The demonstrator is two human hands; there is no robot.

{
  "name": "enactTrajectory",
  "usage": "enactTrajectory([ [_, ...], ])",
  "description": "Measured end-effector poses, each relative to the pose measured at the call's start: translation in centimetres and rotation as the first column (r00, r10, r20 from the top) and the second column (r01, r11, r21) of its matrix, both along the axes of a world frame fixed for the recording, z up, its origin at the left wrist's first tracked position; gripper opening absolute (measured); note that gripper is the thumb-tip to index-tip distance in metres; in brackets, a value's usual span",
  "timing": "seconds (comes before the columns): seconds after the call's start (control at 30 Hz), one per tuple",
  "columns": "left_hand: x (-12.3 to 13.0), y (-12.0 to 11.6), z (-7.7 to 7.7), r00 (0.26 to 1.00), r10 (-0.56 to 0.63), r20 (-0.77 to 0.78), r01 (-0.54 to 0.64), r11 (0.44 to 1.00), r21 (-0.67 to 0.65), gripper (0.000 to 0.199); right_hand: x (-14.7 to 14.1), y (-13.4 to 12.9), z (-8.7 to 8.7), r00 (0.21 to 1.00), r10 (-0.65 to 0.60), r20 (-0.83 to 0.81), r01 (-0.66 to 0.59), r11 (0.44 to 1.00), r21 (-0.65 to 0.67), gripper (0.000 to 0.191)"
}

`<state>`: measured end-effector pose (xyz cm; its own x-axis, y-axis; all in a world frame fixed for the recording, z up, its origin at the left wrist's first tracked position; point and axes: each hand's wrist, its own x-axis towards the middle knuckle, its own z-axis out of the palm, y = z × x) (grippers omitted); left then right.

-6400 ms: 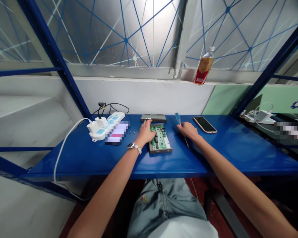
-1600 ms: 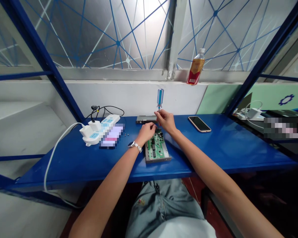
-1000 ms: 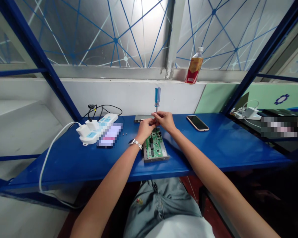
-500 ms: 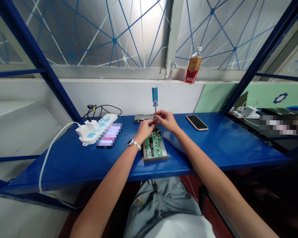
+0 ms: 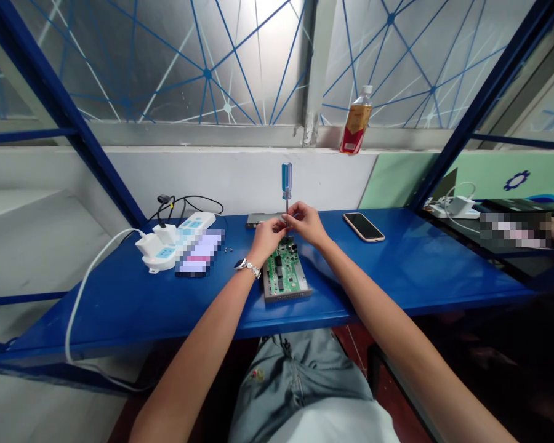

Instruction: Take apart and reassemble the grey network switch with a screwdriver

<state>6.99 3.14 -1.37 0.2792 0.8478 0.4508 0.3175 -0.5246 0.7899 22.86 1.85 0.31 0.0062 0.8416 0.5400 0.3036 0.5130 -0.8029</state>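
Observation:
A screwdriver [image 5: 287, 179] with a clear blue handle stands upright, tip down, over the far end of a green circuit board [image 5: 290, 269]. The board sits in a grey metal case [image 5: 284, 296] near the table's front edge. My right hand [image 5: 307, 224] pinches the screwdriver's shaft low down, below the handle. Beside it, the fingers of my left hand [image 5: 264, 240], with a watch on its wrist, are pinched together at the shaft's lower end. Whatever lies between the left fingertips is too small to make out. The screwdriver's tip is hidden by the fingers.
Behind the hands lies a flat grey metal piece [image 5: 257, 219]. Tiny screws [image 5: 228, 250] lie left of the case. Further left are a lit phone [image 5: 202, 252] and a power strip [image 5: 198, 224] with cables. Another phone [image 5: 364, 227] lies right; a bottle [image 5: 356, 123] stands on the sill.
The camera view has shifted slightly. Both hands stay at the screwdriver's shaft, and its handle appears turned a little. The case and board stay in place.

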Motion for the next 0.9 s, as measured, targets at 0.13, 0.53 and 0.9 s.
enactTrajectory([
  [0.13,-0.1,-0.1,0.1,1.000,-0.020,-0.018,0.020,1.000,0.015,0.012,0.1,-0.1,0.1,0.999,0.039,0.034,-0.039,0.999,-0.007,0.033],
  [0.53,0.1,0.4,-0.6,0.997,-0.078,-0.004,0.078,0.996,0.040,0.020,0.4,-0.5,0.7,0.999,0.051,0.011,-0.051,0.999,-0.015,0.026],
  [0.9,0.1,-0.1,-0.2,0.999,-0.013,-0.041,0.015,0.998,0.063,0.009,0.1,-0.4,0.5,0.999,0.018,0.045,-0.019,1.000,0.023,0.028],
])
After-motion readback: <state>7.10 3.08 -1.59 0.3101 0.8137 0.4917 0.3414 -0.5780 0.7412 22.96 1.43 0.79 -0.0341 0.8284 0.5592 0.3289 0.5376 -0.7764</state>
